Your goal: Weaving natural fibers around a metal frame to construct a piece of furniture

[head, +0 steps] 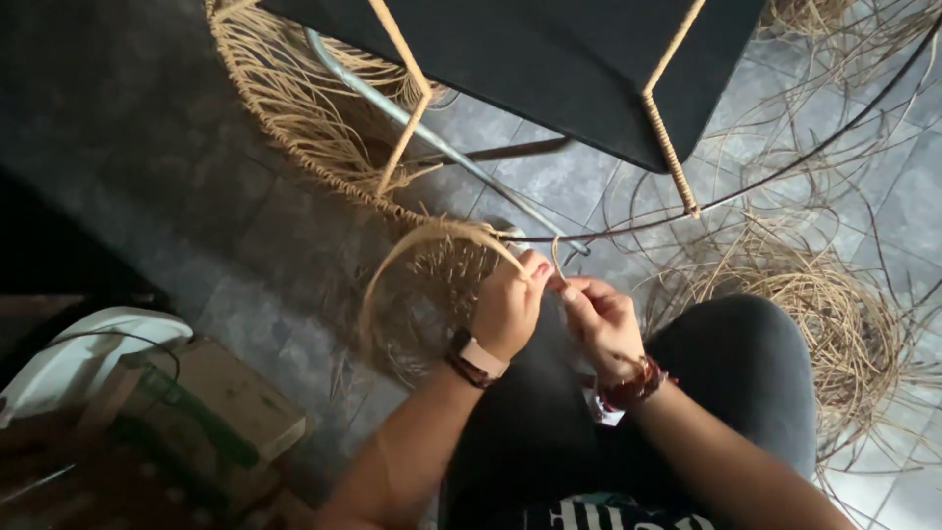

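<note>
Working at lap height over a grey tiled floor [245, 226]; both hands close together, fingertips almost meeting at the top of a round woven ring [422, 285]; left hand [507, 306] curled shut, thumb and fingers pinching the pale wrapped rim of the ring where it arches over; light-strapped watch [478, 355] and dark bands on that wrist; right hand [601, 319] just beside it, fingers bent and nipping a thin cane strand [556, 257] that stands up in a small loop between the two hands; red and dark bracelets [636, 383] on the right wrist; ring held upright and tilted, loose spokes fanning inside it, lower edge hanging left of the dark-trousered knees [746, 344]; above, a metal frame [432, 137] with cane-wrapped legs, a black panel [549, 59] across its top, a thin dark hoop [785, 172] running from it to the right; fringe of unwoven cane [294, 108] hanging from the frame's upper left side; loose coil of cane [834, 314] piled on the floor at right, well apart from the hands; cardboard box [226, 402] and a white curved object [88, 348] at lower left, dim, detail unclear.
</note>
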